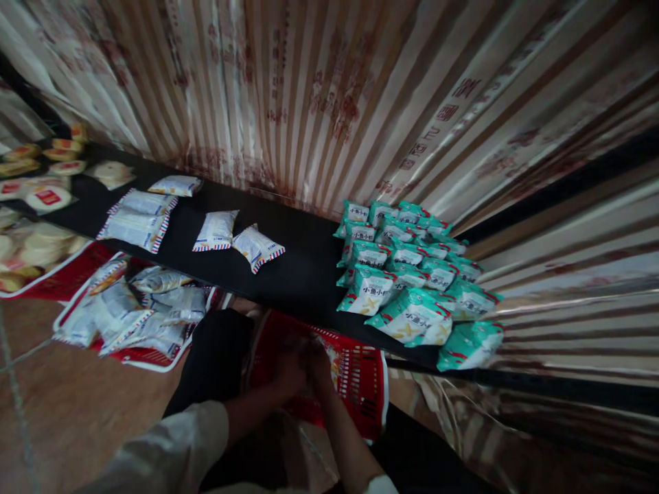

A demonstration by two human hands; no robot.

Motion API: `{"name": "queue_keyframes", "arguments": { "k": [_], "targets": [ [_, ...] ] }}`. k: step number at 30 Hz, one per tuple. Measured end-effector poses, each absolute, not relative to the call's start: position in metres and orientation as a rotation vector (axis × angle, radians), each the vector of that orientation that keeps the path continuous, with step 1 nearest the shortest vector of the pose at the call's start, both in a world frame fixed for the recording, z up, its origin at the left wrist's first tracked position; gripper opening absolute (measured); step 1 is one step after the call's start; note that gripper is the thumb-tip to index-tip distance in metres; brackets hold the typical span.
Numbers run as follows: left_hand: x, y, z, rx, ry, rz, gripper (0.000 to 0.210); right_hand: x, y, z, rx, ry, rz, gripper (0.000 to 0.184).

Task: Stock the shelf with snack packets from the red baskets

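Note:
Both of my hands reach down into a red plastic basket (378, 384) between my knees. Side by side and close together, my left hand (292, 369) and my right hand (317, 362) are low inside it. Dim light and blur hide their fingers, so I cannot make out whether they grip anything. Part of a printed packet (333, 360) shows beside my right hand. Above the basket runs a black shelf (303, 257). Green-and-white snack bags (399, 257) stand in rows at its right end.
White snack packets with striped edges (136, 219) lie on the shelf's left part. More fill another red basket (169, 363) left of my leg. Round pale packaged items (49, 199) sit at the far left. Printed striped sheeting (309, 103) hangs behind the shelf.

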State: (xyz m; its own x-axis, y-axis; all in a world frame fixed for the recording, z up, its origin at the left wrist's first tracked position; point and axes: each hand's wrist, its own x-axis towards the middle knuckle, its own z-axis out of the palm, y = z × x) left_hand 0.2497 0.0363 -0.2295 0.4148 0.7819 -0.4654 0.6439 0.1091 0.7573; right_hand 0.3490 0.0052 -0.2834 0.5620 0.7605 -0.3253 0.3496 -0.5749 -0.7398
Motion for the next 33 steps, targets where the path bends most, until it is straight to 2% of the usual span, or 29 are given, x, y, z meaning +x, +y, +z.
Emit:
{"name": "queue_keyframes", "arguments": {
  "k": [5, 12, 19, 28, 33],
  "targets": [
    [0.225, 0.040, -0.199, 1.787, 1.431, 0.262, 0.045, 0.366, -0.011, -0.240, -2.118, -1.039, 0.847, 0.034],
    [0.195, 0.055, -0.151, 1.760, 0.862, 0.292, 0.049, 0.382, 0.001, -0.137, -1.854, -1.492, 1.073, 0.033],
    [0.189, 0.063, -0.105, 1.272, 0.627, 0.344, 0.053, 0.391, 0.033, -0.055, -1.850, -1.892, 0.775, 0.039],
    [0.221, 0.102, -0.087, 1.177, 0.807, 0.643, 0.051, 0.414, 0.102, -0.007, -1.752, -2.156, 0.538, 0.040],
    [0.245, 0.150, -0.080, 1.167, 0.946, 0.788, 0.049, 0.423, 0.142, 0.003, -1.713, -2.035, 0.076, 0.042]
  ]
}}
